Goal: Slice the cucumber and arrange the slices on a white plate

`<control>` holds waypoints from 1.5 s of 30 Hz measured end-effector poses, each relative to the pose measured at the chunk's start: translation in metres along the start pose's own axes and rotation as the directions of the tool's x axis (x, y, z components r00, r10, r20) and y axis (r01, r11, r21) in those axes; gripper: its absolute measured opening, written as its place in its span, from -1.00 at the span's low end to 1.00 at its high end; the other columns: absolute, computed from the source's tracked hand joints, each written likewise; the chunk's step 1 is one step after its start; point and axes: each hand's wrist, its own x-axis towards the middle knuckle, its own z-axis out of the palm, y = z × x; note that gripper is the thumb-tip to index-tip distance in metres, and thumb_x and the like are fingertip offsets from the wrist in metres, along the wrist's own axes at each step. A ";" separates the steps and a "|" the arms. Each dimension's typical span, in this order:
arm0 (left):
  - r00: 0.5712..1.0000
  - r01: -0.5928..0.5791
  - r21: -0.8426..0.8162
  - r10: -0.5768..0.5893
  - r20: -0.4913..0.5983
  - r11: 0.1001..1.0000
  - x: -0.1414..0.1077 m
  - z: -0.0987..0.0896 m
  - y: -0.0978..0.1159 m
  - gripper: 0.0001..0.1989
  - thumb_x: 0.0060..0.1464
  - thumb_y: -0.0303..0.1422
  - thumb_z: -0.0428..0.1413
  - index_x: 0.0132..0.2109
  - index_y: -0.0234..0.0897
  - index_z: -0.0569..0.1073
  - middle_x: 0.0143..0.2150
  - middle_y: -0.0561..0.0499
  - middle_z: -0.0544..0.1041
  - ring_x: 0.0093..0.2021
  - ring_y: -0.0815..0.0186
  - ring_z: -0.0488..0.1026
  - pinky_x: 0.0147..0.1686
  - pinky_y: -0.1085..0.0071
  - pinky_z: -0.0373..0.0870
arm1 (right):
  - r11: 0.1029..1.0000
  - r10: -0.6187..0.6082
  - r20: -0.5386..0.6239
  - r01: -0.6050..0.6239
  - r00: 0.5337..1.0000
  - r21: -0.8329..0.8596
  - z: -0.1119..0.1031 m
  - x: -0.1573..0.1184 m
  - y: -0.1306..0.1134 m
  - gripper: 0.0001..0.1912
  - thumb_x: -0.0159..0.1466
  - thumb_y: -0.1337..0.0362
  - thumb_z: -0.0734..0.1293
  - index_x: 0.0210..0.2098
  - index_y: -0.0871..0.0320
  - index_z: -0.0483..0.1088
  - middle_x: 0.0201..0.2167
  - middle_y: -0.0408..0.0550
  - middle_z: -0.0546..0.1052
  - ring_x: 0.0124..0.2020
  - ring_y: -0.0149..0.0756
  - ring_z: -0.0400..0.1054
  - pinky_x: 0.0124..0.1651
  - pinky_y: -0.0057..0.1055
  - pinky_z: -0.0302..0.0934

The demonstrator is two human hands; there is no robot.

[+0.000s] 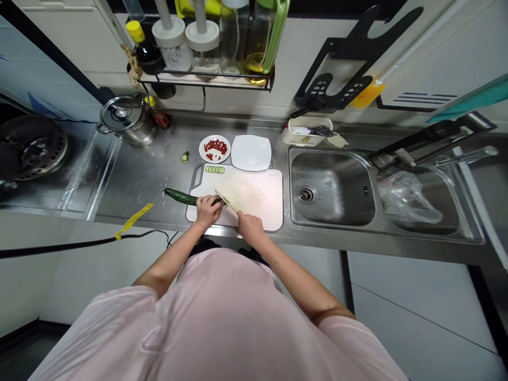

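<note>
"What carries it all?"

"A steel tabletop [135,185], with a white cutting board [262,193] along its front edge."

"How would the cucumber [179,196] handle?"

"It crosses the board's left edge, near the front-left corner. I'd judge it light and stiff, though its round skin may roll or slip if wet; best held from above, near its right end, fingertips tucked."

"And relative to the hands?"

"Under the left hand [209,210], which is clamped on it; much of its length sticks out leftward. The right hand [251,226], just beside, is closed round a knife [227,201]."

"Anything smaller?"

"Cucumber slices [215,170], in a row by the board's back-left corner."
</note>
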 end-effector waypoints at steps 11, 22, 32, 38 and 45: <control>1.000 -0.013 0.006 0.013 -0.006 1.000 0.000 0.000 0.000 -0.82 0.14 -0.29 0.02 -0.20 -0.08 0.52 -0.08 -0.03 0.51 -0.12 0.21 0.34 -0.13 0.16 0.02 | 1.000 -0.010 -0.041 0.011 0.999 0.017 -0.007 0.018 -0.012 -0.76 0.31 0.45 0.05 -0.12 0.18 0.25 -0.27 0.11 0.53 -0.19 -0.22 0.44 -0.18 -0.41 0.20; 1.000 -0.001 -0.005 0.001 0.001 1.000 -0.001 0.001 0.000 -0.82 0.14 -0.28 0.01 -0.20 -0.07 0.52 -0.06 -0.03 0.50 -0.10 0.19 0.33 -0.11 0.15 0.02 | 0.999 -0.012 -0.038 0.014 0.999 0.029 0.002 0.008 -0.002 -0.78 0.30 0.44 0.07 -0.14 0.17 0.26 -0.29 0.07 0.53 -0.22 -0.19 0.45 -0.23 -0.39 0.20; 1.000 -0.007 -0.003 0.007 0.002 1.000 0.000 -0.001 0.001 -0.81 0.14 -0.28 0.01 -0.22 -0.07 0.52 -0.09 -0.04 0.50 -0.12 0.20 0.33 -0.13 0.16 0.03 | 0.999 -0.017 -0.071 0.021 0.997 0.046 -0.006 0.026 -0.015 -0.76 0.30 0.47 0.05 -0.13 0.18 0.26 -0.29 0.07 0.52 -0.21 -0.22 0.44 -0.20 -0.41 0.19; 1.000 -0.003 -0.006 0.003 0.006 1.000 0.000 -0.001 0.001 -0.82 0.14 -0.29 0.01 -0.20 -0.06 0.52 -0.08 -0.02 0.50 -0.11 0.21 0.32 -0.13 0.16 0.01 | 1.000 -0.010 -0.039 0.011 0.999 0.027 0.001 0.015 -0.004 -0.77 0.31 0.44 0.06 -0.13 0.17 0.26 -0.28 0.07 0.52 -0.20 -0.19 0.44 -0.21 -0.39 0.20; 1.000 0.016 -0.021 -0.016 0.025 1.000 0.000 -0.002 0.001 -0.80 0.15 -0.29 -0.01 -0.18 -0.04 0.52 -0.08 -0.03 0.50 -0.11 0.20 0.32 -0.12 0.16 0.02 | 0.999 -0.009 -0.016 0.010 1.000 0.036 -0.009 0.020 -0.011 -0.75 0.33 0.44 0.04 -0.10 0.18 0.26 -0.22 0.10 0.52 -0.16 -0.21 0.43 -0.16 -0.38 0.19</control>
